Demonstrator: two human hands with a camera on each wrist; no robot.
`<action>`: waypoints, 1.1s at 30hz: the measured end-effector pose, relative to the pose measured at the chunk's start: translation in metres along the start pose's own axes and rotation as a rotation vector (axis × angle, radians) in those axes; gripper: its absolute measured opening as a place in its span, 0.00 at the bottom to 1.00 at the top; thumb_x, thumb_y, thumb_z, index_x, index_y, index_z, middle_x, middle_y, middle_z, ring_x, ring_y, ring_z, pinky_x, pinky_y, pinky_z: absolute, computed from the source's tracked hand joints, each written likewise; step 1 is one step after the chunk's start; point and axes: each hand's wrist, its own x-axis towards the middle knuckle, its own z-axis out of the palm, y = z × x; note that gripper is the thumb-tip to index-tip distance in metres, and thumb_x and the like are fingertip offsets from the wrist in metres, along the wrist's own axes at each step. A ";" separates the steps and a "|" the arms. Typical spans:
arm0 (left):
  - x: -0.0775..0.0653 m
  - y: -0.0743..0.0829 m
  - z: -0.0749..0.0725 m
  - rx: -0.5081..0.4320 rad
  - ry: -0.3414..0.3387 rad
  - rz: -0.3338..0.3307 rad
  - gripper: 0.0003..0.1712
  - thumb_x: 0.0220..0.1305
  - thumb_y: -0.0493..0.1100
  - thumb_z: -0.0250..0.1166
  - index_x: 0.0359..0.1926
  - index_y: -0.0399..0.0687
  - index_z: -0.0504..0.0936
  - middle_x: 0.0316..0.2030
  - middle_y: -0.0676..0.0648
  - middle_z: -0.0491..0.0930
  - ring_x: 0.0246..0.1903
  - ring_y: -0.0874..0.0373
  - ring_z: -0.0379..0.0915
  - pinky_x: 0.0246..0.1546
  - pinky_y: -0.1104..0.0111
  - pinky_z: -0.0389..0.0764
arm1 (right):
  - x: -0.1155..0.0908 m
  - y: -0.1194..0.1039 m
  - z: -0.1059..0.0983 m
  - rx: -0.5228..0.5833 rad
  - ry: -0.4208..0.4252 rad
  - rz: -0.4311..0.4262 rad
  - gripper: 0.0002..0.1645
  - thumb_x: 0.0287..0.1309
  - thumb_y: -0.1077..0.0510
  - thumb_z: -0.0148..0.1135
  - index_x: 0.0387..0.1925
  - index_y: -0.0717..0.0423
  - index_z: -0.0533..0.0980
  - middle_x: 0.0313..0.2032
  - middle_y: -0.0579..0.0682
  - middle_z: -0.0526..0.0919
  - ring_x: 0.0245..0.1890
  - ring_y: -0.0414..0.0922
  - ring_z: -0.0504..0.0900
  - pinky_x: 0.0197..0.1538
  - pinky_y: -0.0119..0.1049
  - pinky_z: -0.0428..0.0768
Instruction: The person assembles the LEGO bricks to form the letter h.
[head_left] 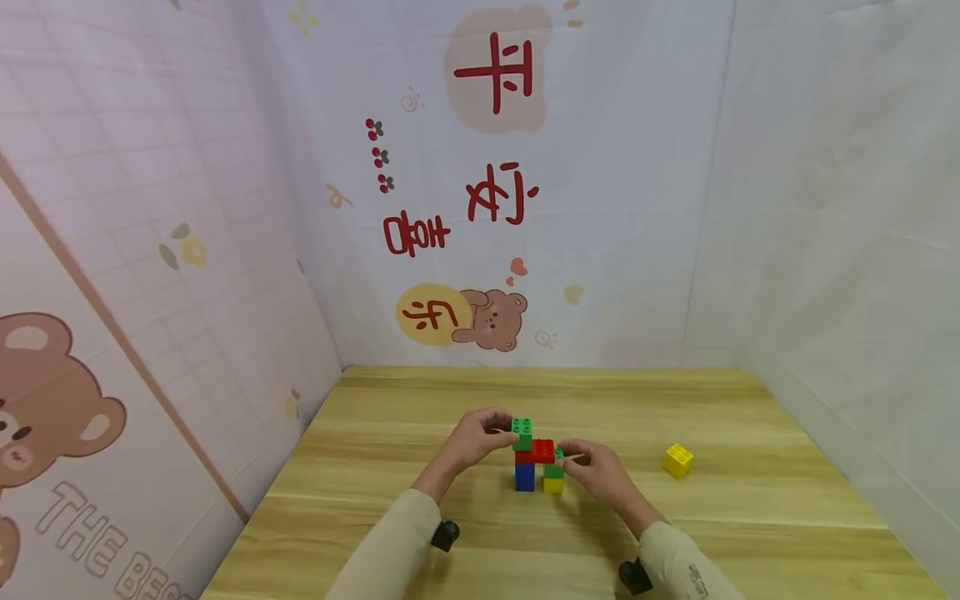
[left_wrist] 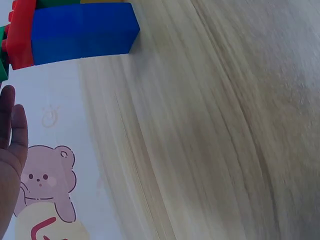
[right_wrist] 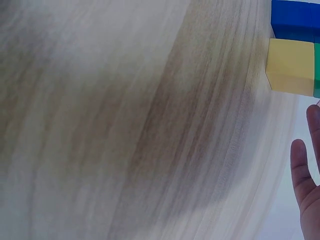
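Note:
A small toy-brick structure stands upright on the table. Its left leg is a blue building brick [head_left: 525, 477], and its right leg has a yellow brick [head_left: 552, 485] under a green brick [head_left: 553, 472]. Across both lies a red brick [head_left: 542, 451]. My left hand [head_left: 480, 437] pinches another green brick [head_left: 522, 434] at the red brick's left end, thumb in front and fingers behind. On the other side, my right hand [head_left: 602, 475] pinches the right leg's green brick at its studded edge. Its fingertips are out of sight in the right wrist view.
A loose yellow brick [head_left: 678, 460] lies on the wooden table [head_left: 420, 387] to the right of my right hand. White printed cloth walls [head_left: 622, 250] stand at the back and both sides. Black wrist devices [head_left: 446, 536] hang below both sleeves.

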 end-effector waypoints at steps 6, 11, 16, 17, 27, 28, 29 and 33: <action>-0.001 -0.002 0.001 0.023 -0.016 -0.012 0.16 0.64 0.48 0.69 0.51 0.49 0.83 0.44 0.52 0.82 0.44 0.53 0.78 0.46 0.60 0.80 | 0.001 -0.001 0.001 0.010 0.002 0.004 0.17 0.63 0.55 0.67 0.52 0.56 0.81 0.47 0.49 0.84 0.43 0.46 0.82 0.48 0.43 0.82; -0.003 -0.003 0.005 0.007 0.014 -0.015 0.16 0.64 0.50 0.69 0.50 0.52 0.83 0.44 0.53 0.82 0.45 0.53 0.78 0.47 0.60 0.80 | 0.001 0.000 0.001 0.007 0.005 0.001 0.19 0.62 0.55 0.68 0.53 0.57 0.81 0.47 0.49 0.84 0.44 0.46 0.82 0.48 0.44 0.82; -0.004 -0.007 0.009 -0.031 0.039 -0.012 0.20 0.63 0.52 0.70 0.53 0.51 0.83 0.45 0.52 0.82 0.46 0.51 0.78 0.48 0.61 0.80 | 0.003 0.001 0.000 0.003 0.003 -0.002 0.19 0.62 0.55 0.68 0.53 0.57 0.81 0.48 0.50 0.84 0.44 0.46 0.82 0.48 0.43 0.82; -0.003 -0.008 0.010 -0.030 0.044 -0.013 0.20 0.63 0.52 0.70 0.54 0.51 0.83 0.45 0.52 0.82 0.46 0.51 0.77 0.47 0.61 0.80 | 0.003 0.002 0.000 0.003 0.002 -0.002 0.19 0.62 0.55 0.68 0.53 0.56 0.81 0.48 0.50 0.84 0.44 0.46 0.82 0.48 0.43 0.82; 0.001 -0.003 0.011 0.070 0.049 -0.025 0.16 0.65 0.50 0.69 0.52 0.51 0.85 0.45 0.51 0.82 0.47 0.51 0.74 0.49 0.53 0.76 | 0.007 0.004 -0.002 0.027 -0.005 -0.003 0.18 0.62 0.56 0.68 0.52 0.57 0.81 0.47 0.49 0.84 0.43 0.46 0.82 0.47 0.42 0.82; 0.001 -0.003 0.011 0.087 0.049 -0.022 0.16 0.65 0.50 0.69 0.51 0.51 0.86 0.45 0.52 0.82 0.47 0.52 0.73 0.49 0.55 0.76 | 0.007 0.004 -0.002 0.028 -0.003 -0.002 0.18 0.62 0.56 0.68 0.52 0.57 0.81 0.47 0.49 0.84 0.43 0.45 0.82 0.47 0.42 0.82; 0.001 -0.002 0.011 0.104 0.048 -0.014 0.16 0.65 0.50 0.69 0.51 0.51 0.86 0.45 0.52 0.82 0.48 0.52 0.73 0.50 0.56 0.74 | 0.007 0.004 -0.001 0.030 -0.001 -0.003 0.18 0.62 0.57 0.68 0.52 0.57 0.81 0.46 0.49 0.84 0.43 0.45 0.82 0.47 0.42 0.82; 0.001 -0.002 0.011 0.130 0.047 0.013 0.17 0.65 0.51 0.69 0.52 0.51 0.86 0.44 0.55 0.83 0.50 0.54 0.73 0.54 0.56 0.72 | 0.008 0.005 -0.001 0.031 0.008 -0.002 0.17 0.61 0.57 0.69 0.52 0.57 0.81 0.46 0.49 0.84 0.43 0.45 0.82 0.47 0.42 0.82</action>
